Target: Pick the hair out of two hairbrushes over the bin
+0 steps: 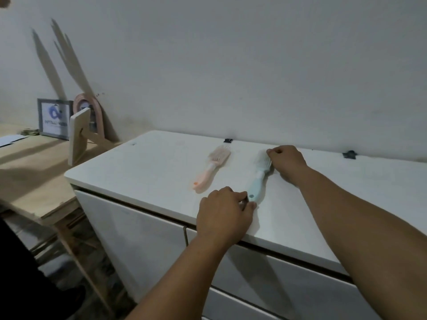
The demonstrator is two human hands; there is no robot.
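Observation:
Two hairbrushes lie on the white cabinet top. The pink hairbrush lies untouched on the left, bristle head towards the wall. The blue hairbrush lies to its right. My left hand pinches the end of the blue handle near the cabinet's front edge. My right hand rests on the bristle head with fingers curled against the bristles. Whether hair is caught between the fingers is too small to tell. No bin is in view.
A wooden table stands lower at the left with a framed picture, a pink arched object and a wooden photo-frame back. The wall rises right behind the cabinet. Two dark clips sit at the cabinet's back edge.

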